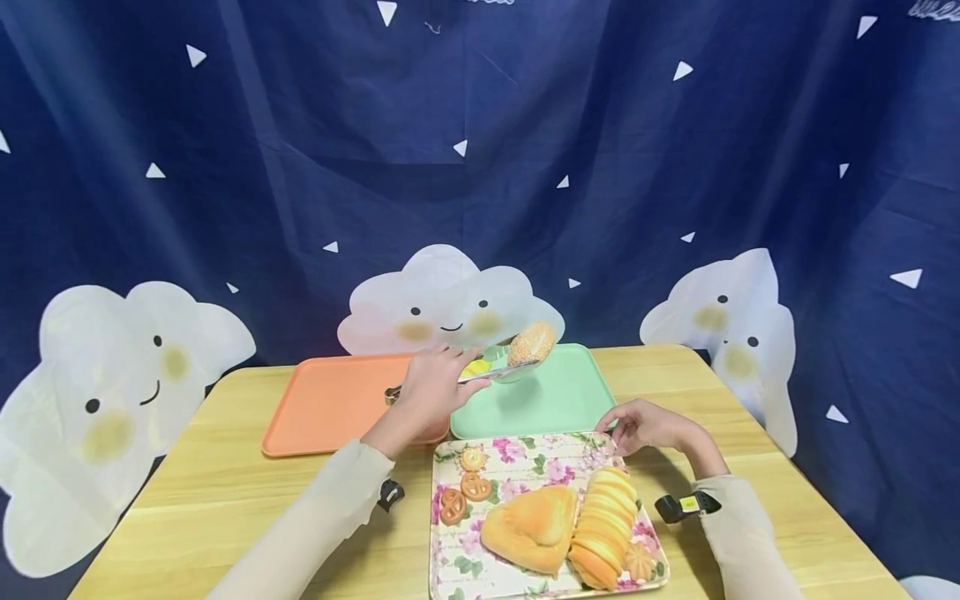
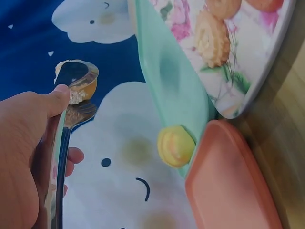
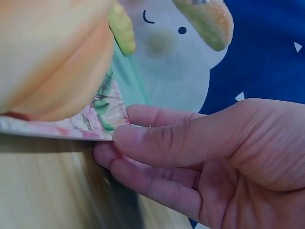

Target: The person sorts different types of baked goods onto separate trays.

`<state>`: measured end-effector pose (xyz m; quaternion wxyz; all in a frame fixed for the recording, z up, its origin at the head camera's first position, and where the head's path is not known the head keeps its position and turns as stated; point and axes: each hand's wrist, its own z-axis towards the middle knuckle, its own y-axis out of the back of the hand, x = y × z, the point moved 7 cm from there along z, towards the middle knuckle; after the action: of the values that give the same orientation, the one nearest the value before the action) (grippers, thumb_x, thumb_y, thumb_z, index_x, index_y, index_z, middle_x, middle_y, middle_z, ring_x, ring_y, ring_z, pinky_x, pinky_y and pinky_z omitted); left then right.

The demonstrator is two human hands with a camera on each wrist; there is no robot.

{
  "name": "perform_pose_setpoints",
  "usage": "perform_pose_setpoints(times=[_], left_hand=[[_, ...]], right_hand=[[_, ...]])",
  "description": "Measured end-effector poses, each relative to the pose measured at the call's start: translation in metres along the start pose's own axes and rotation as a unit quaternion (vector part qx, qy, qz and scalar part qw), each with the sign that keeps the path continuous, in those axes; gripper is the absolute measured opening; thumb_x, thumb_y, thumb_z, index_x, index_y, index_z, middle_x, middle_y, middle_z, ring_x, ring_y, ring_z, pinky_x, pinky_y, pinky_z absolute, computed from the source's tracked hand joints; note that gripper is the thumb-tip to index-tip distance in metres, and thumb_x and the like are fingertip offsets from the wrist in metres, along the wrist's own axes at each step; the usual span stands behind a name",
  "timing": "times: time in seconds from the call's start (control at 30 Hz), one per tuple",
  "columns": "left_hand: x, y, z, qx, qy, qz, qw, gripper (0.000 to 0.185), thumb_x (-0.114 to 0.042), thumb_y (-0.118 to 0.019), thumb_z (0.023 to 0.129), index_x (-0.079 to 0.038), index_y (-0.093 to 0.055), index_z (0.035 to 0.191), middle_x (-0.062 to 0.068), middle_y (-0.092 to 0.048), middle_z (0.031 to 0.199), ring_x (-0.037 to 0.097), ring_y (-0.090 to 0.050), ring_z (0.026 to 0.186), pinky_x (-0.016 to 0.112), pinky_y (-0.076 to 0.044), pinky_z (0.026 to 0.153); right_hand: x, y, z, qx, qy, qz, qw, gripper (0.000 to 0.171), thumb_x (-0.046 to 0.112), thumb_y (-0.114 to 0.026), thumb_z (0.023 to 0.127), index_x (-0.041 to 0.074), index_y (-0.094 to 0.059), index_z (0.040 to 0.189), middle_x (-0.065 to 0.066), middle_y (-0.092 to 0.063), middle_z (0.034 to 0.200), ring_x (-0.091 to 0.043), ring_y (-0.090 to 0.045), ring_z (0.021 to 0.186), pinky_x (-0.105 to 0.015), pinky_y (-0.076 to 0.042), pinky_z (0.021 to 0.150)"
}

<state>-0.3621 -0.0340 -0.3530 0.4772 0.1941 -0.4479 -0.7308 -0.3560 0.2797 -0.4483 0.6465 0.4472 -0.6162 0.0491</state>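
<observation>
My left hand (image 1: pixel 435 387) grips metal tongs (image 1: pixel 498 367) that clamp a sesame-crusted bun (image 1: pixel 532 342) in the air above the far edge of the mint green tray (image 1: pixel 555 400). The left wrist view shows the left hand (image 2: pixel 28 143), the tongs (image 2: pixel 71 109) and the bun (image 2: pixel 78 93) between their tips. A small yellow pastry (image 2: pixel 175 145) lies on the green tray (image 2: pixel 167 76). My right hand (image 1: pixel 645 425) holds the far right corner of the floral tray (image 1: pixel 517 454). In the right wrist view, thumb and fingers (image 3: pixel 143 138) pinch that corner (image 3: pixel 102 114).
The floral tray carries pretzel cookies (image 1: pixel 463 493), a triangular loaf (image 1: pixel 534 527) and sliced bread (image 1: pixel 603 525). An orange tray (image 1: pixel 330 408) lies left of the green one. All stand on a wooden table (image 1: pixel 202 492) before a blue cloud-print curtain (image 1: pixel 480 167).
</observation>
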Motion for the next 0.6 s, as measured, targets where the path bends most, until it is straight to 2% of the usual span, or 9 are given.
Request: perform_pose_setpoints(times=[0.2, 0.3, 0.43, 0.6], left_hand=[[0.006, -0.015, 0.005, 0.051, 0.028, 0.008, 0.9983, 0.06, -0.063, -0.061, 0.094, -0.026, -0.063, 0.141, 0.0, -0.076, 0.116, 0.022, -0.068, 0.111, 0.033, -0.057, 0.072], [0.007, -0.023, 0.005, 0.061, 0.03, 0.011, 0.9976, 0.059, -0.062, -0.062, 0.094, -0.024, -0.064, 0.139, 0.001, -0.076, 0.114, 0.023, -0.068, 0.108, 0.032, -0.055, 0.064], [0.007, -0.033, 0.004, 0.074, 0.031, 0.025, 0.9965, 0.059, -0.063, -0.062, 0.093, -0.025, -0.064, 0.138, 0.0, -0.075, 0.107, 0.019, -0.067, 0.097, 0.027, -0.045, 0.051], [0.007, -0.041, 0.005, 0.09, 0.038, 0.023, 0.9949, 0.059, -0.062, -0.062, 0.093, -0.025, -0.064, 0.139, 0.001, -0.073, 0.1, 0.017, -0.064, 0.087, 0.025, -0.038, 0.047]], right_hand=[[0.004, 0.001, -0.001, -0.008, 0.001, -0.015, 1.0, 0.036, -0.016, -0.069, 0.081, -0.014, -0.065, 0.117, -0.018, -0.069, 0.087, -0.02, -0.066, 0.078, -0.027, -0.058, 0.069], [0.005, 0.0, -0.001, -0.01, 0.001, -0.019, 1.0, 0.036, -0.016, -0.069, 0.081, -0.013, -0.065, 0.117, -0.023, -0.069, 0.088, -0.021, -0.066, 0.079, -0.027, -0.057, 0.068], [0.004, 0.0, -0.001, -0.011, -0.001, -0.015, 1.0, 0.037, -0.016, -0.068, 0.08, -0.013, -0.065, 0.117, -0.033, -0.066, 0.091, -0.022, -0.067, 0.079, -0.026, -0.058, 0.068], [0.003, 0.0, -0.001, -0.011, -0.006, -0.014, 1.0, 0.038, -0.017, -0.068, 0.08, -0.013, -0.065, 0.117, -0.034, -0.066, 0.092, -0.022, -0.067, 0.079, -0.027, -0.058, 0.068]])
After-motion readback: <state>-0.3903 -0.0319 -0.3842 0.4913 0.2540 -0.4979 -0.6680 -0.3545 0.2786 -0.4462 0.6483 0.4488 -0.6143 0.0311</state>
